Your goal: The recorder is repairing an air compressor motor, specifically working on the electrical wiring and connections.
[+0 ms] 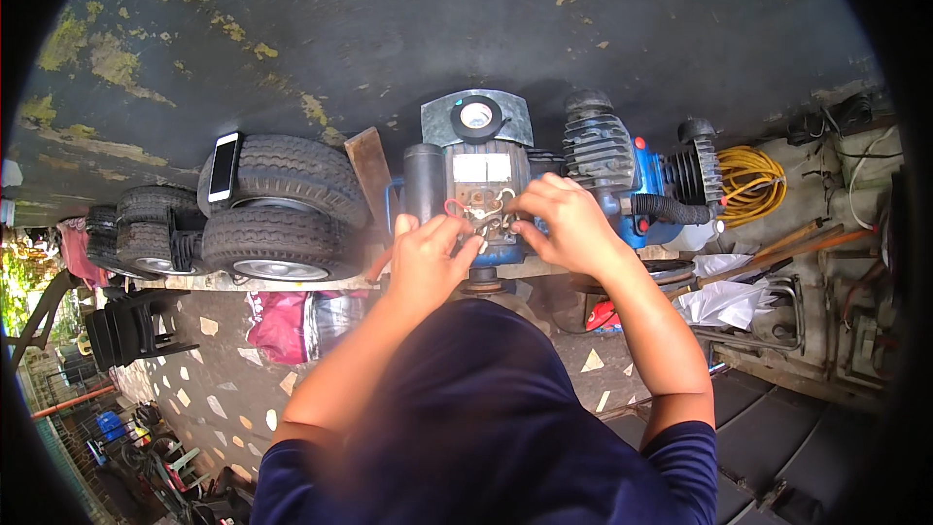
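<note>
In the middle stands an electric motor (482, 148) with its terminal box exposed. Red, white and dark wires (479, 212) stick up out of the box. My left hand (428, 258) reaches in from the left, thumb and fingers pinched on a wire beside the terminals. From the right comes my right hand (571, 224), its fingers bent together on a wire at the same box. The wire ends between the fingertips are small and partly hidden. Beyond my hands, a roll of black tape (476, 117) lies on a grey metal plate (437, 122).
A blue air compressor pump (637, 170) with black finned cylinders adjoins the motor. Stacked tires (292, 170) stand at left, a phone (225, 165) on top. Coiled yellow hose (750, 185), wooden handles (792, 245) and a white plastic bag (724, 297) are at right. A dark wall (389, 29) rises behind.
</note>
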`<state>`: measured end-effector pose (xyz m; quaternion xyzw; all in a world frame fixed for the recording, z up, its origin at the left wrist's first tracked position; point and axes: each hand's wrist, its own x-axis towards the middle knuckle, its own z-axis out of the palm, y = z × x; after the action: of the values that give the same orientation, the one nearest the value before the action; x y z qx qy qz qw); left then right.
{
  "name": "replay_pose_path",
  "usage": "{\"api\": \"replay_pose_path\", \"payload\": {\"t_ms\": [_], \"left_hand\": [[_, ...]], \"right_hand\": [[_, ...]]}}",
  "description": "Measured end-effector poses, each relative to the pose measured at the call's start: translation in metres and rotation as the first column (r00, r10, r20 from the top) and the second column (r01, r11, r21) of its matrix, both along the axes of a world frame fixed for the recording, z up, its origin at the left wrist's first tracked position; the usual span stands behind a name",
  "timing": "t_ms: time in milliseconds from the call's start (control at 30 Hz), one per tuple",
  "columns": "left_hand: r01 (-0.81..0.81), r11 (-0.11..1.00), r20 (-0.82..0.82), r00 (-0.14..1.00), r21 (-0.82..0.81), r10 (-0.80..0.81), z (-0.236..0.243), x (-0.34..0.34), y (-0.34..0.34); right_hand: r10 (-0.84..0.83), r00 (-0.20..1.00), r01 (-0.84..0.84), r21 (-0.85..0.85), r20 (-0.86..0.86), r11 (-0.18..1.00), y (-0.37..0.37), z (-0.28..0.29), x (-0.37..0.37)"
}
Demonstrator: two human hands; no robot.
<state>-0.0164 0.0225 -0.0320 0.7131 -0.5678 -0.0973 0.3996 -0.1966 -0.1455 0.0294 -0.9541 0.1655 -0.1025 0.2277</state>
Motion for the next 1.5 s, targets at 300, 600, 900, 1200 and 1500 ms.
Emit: {"api": "replay_pose_path", "payload": {"t_ms": [300, 600, 900, 1200, 1500], "left_hand": [[0.025, 1.0, -0.027, 0.999, 0.012, -0.025, 0.005, -0.001, -0.001], [0.146, 0.988, 0.058, 0.988, -0.041, -0.143, 0.006, 0.011, -0.003], [0.064, 0.977, 0.12, 0.992, -0.203, -0.04, -0.006, -0.003, -0.006], [0.081, 0.969, 0.075, 0.995, -0.236, -0.065, -0.007, -0.001, -0.008], [0.054, 0.965, -0.044, 0.997, -0.258, -0.067, -0.018, 0.005, -0.001]], "right_hand": [[0.313, 0.939, -0.324, -0.066, -0.144, 0.944, -0.018, 0.004, 0.032], [0.297, 0.955, -0.297, -0.024, 0.023, 0.955, -0.011, -0.002, 0.025], [0.257, 0.961, -0.255, -0.032, 0.103, 0.966, -0.002, -0.016, 0.021], [0.08, 0.974, -0.105, 0.11, 0.211, 0.988, 0.0, -0.025, 0.01], [0.083, 0.99, -0.082, -0.008, 0.113, 0.997, 0.012, -0.006, 0.018]]}}
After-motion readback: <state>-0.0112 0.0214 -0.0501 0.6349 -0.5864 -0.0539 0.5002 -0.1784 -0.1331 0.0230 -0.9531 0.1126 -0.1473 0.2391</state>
